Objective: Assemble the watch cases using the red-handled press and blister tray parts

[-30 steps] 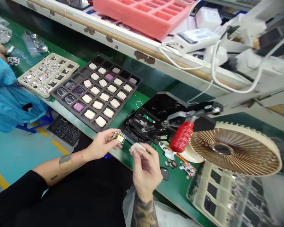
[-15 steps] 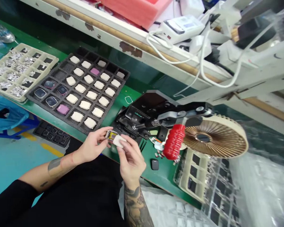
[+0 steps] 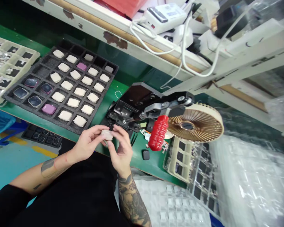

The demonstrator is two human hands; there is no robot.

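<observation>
Both up at the bench now: left hand (image 3: pixel 88 145) and right hand (image 3: pixel 120 151) pinch a cream pad (image 3: pixel 106 135) between their fingers, just above the green desk (image 3: pixel 142 165), right beside a black lever press (image 3: pixel 130 115), dark foam tray (image 3: pixel 35 111) close by.

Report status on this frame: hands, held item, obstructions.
Left hand and right hand both pinching cream pad. Black hand press just beyond, nothing between.
</observation>
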